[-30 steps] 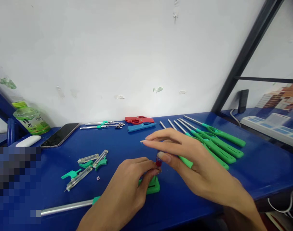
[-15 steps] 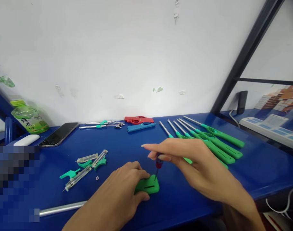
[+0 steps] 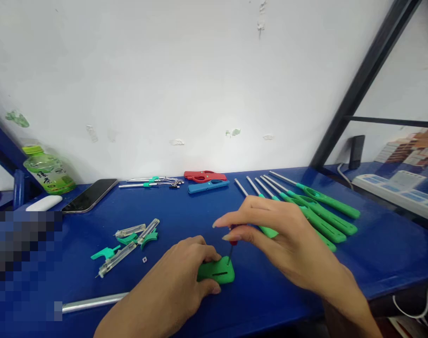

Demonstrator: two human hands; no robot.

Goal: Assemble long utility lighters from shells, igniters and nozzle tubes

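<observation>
The left hand [image 3: 180, 274] grips a green lighter [image 3: 224, 272] near the desk's [image 3: 263, 293] front edge; the right hand [image 3: 282, 234] pinches a red-handled screwdriver [image 3: 233, 242], its tip at the lighter's end.

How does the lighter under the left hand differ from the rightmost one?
The held lighter sits under the left hand, screwdriver tip on its handle; the rightmost lighter lies untouched. The held lighter's tube points left; the rightmost lighter's points toward the wall. Both have green handles and metal tubes.
</observation>
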